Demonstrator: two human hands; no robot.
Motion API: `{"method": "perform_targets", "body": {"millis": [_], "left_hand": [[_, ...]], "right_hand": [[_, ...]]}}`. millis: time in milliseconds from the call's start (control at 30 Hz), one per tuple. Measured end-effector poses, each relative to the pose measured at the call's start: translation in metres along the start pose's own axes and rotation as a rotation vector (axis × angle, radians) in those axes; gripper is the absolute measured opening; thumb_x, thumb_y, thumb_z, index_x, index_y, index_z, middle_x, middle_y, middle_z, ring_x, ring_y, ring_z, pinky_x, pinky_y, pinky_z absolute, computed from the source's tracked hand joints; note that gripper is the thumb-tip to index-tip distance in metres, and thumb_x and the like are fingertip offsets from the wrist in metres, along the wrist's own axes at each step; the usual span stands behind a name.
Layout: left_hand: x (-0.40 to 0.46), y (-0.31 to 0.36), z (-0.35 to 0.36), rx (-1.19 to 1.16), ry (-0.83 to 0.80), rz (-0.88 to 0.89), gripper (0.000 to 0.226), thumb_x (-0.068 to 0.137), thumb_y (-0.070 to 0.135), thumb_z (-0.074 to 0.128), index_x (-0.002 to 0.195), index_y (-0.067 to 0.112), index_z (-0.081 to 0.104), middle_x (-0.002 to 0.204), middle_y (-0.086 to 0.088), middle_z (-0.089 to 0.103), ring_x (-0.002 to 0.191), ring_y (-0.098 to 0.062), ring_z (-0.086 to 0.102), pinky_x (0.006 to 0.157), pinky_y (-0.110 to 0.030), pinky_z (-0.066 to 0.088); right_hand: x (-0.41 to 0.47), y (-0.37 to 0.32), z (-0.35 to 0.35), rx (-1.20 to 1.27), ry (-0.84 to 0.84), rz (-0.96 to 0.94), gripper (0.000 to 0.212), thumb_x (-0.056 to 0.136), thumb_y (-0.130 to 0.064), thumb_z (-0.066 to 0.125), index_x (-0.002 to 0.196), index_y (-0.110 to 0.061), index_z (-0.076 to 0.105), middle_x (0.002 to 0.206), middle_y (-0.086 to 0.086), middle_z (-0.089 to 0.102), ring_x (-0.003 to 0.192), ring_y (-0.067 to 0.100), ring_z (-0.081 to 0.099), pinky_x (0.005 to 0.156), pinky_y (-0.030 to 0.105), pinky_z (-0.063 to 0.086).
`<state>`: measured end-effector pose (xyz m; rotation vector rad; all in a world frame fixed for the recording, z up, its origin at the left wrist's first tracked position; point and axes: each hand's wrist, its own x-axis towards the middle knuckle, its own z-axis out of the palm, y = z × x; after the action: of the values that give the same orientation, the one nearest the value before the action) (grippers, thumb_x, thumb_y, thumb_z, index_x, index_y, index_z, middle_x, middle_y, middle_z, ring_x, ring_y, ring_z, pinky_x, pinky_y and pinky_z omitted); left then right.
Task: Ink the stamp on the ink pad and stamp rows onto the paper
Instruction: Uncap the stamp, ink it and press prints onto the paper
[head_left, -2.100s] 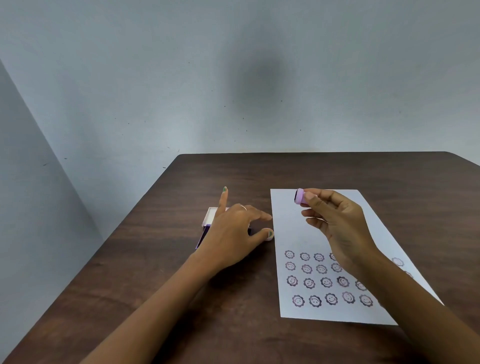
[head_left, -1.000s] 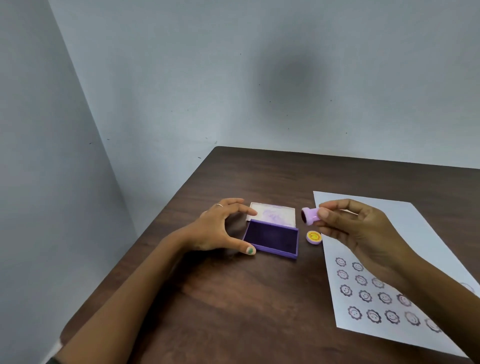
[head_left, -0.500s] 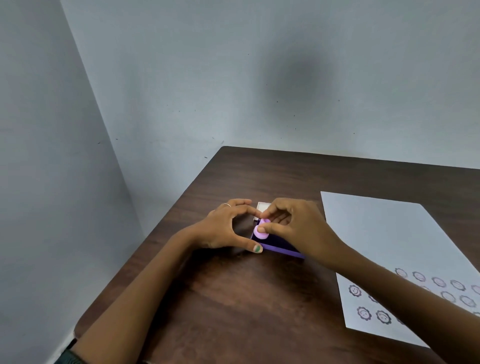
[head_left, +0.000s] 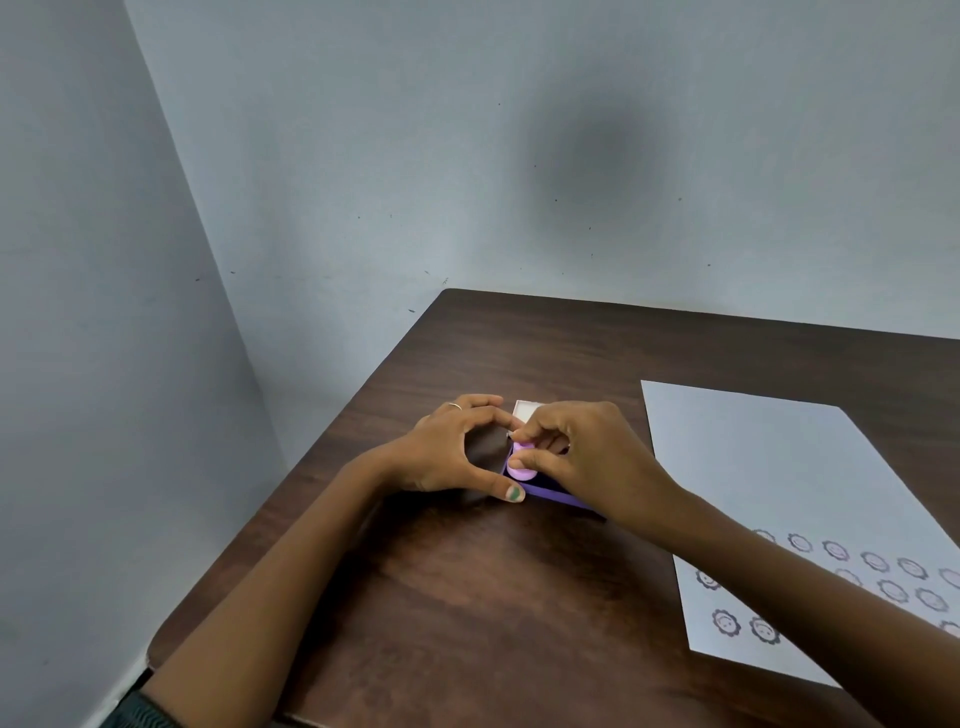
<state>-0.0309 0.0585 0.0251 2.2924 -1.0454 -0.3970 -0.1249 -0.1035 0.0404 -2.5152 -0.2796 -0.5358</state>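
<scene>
Dark wood-grain bench (head_left: 467, 597) carries flat white paper (head_left: 769, 467). Right hand (head_left: 582, 457) fingers pinch round lilac stamp (head_left: 521, 470) on purple ink pad (head_left: 558, 496); left hand (head_left: 447, 449), half-curled, braces its edge.

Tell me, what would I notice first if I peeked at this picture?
Probably the two hands meeting in the middle of the dark wooden table: the right hand pinches a little pink stamp down on the purple ink pad, while the left hand touches the pad's left edge. Next, the white paper at the right, with rows of smiley flower prints near its close end.
</scene>
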Motion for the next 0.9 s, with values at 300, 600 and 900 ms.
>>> {"method": "perform_targets", "body": {"millis": [300,600,900], "left_hand": [[0.001,-0.001,0.0,0.001,-0.001,0.009,0.061,0.065,0.046,0.081,0.116,0.051,0.047,0.148,0.018,0.024,0.132,-0.007,0.022,0.108,-0.032,0.022],[0.001,0.0,0.001,0.0,0.004,0.016,0.06,0.065,0.046,0.081,0.112,0.055,0.046,0.148,0.018,0.025,0.134,-0.006,0.022,0.111,-0.036,0.022],[0.001,-0.001,0.0,-0.003,0.008,0.012,0.062,0.064,0.046,0.082,0.116,0.052,0.048,0.146,0.019,0.026,0.134,-0.006,0.022,0.111,-0.036,0.021]], "right_hand": [[-0.012,0.004,0.006,-0.003,0.058,-0.058,0.02,0.078,-0.016,0.071,0.096,-0.008,0.072,0.09,0.01,0.075,0.074,0.002,0.055,0.069,-0.001,0.036],[-0.013,0.007,0.007,0.063,0.105,-0.066,0.018,0.076,-0.013,0.072,0.093,-0.007,0.073,0.088,0.011,0.075,0.074,0.003,0.059,0.07,-0.001,0.04],[-0.012,0.006,0.007,0.105,0.148,-0.018,0.017,0.076,-0.013,0.072,0.092,-0.008,0.073,0.087,0.011,0.075,0.067,0.001,0.057,0.069,0.001,0.041]]}}
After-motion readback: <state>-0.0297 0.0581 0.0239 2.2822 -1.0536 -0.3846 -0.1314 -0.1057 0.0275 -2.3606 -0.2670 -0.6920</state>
